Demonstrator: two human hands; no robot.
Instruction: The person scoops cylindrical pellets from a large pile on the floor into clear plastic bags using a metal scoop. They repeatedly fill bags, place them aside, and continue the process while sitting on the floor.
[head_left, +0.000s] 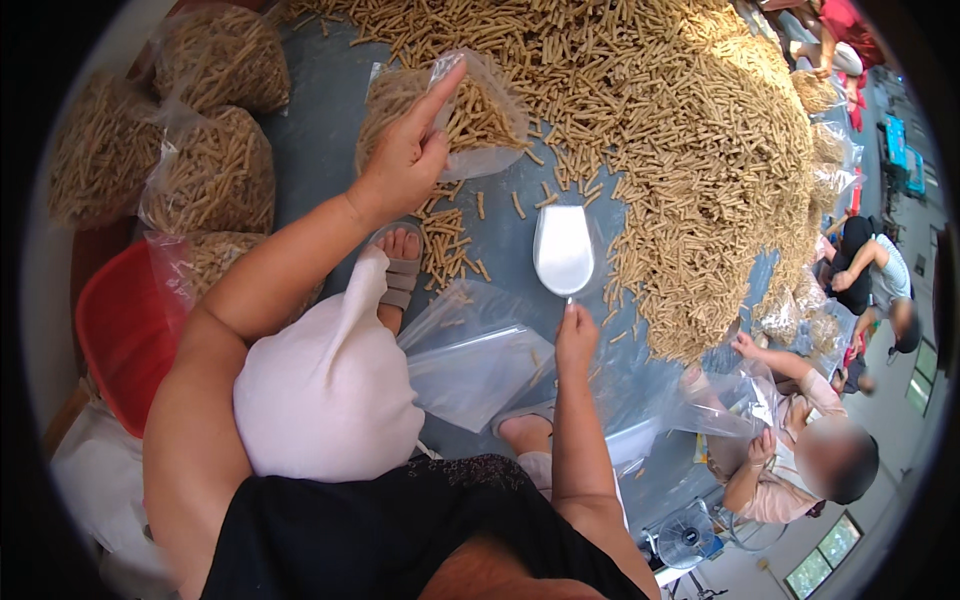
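My left hand (405,150) is at a clear plastic bag (495,150) part filled with short tan stick-like pieces. Its index finger is stretched out along the bag's mouth and the thumb stands apart; the other fingers are hidden. My right hand (576,338) grips the thin handle of a metal scoop (564,250). The scoop's pan looks bare and is held over the grey-blue surface, close to the edge of a big heap (680,180) of the same pieces. Flat clear bags (475,375) lie between my arms, left of my right hand.
Filled clear bags (215,170) are stacked at the left, above a red plastic tub (125,330). A few loose pieces (450,245) lie beside my foot. At the right, a co-worker (780,440) handles a clear bag. A fan (685,535) stands lower right.
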